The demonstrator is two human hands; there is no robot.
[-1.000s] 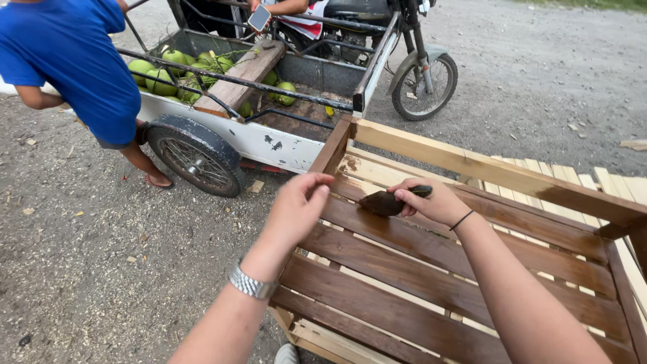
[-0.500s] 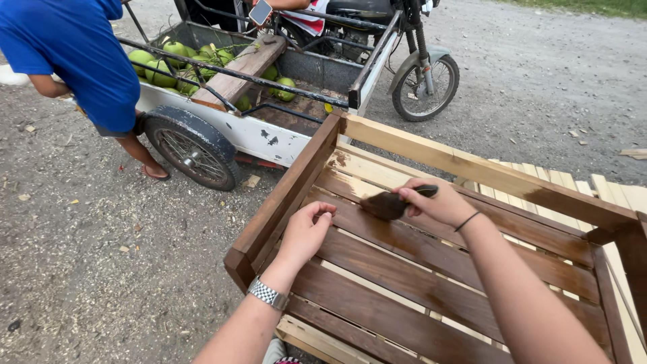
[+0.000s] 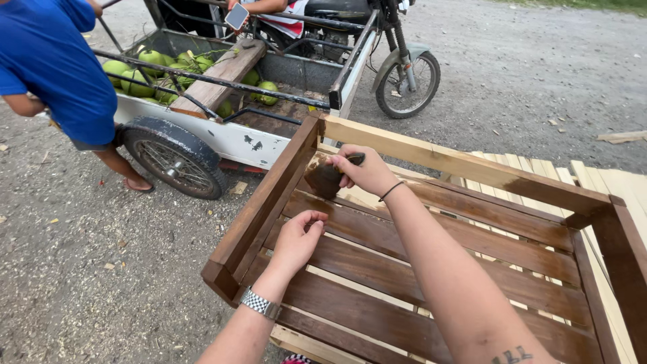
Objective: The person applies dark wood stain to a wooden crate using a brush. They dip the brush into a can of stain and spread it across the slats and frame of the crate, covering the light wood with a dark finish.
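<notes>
A slatted wooden crate (image 3: 269, 202), partly stained dark brown, lies in front of me. My right hand (image 3: 367, 172) grips a dark, stain-soaked brush (image 3: 327, 178) and presses it onto the slats at the crate's far left corner. A thin black band circles that wrist. My left hand (image 3: 296, 243), with a metal watch on the wrist, rests on a stained slat near the left side rail, fingers curled and holding nothing. The top rail (image 3: 465, 165) is mostly bare pale wood.
A motorbike with a sidecar cart (image 3: 229, 135) carrying green coconuts (image 3: 135, 74) and a plank stands just beyond the crate. A person in a blue shirt (image 3: 54, 61) stands at the left. Pale unstained slats (image 3: 606, 182) lie at the right on gravel ground.
My right hand has carried the brush leftward into the crate's far corner. My left hand has settled lower on a slat by the left rail. The view has moved closer.
</notes>
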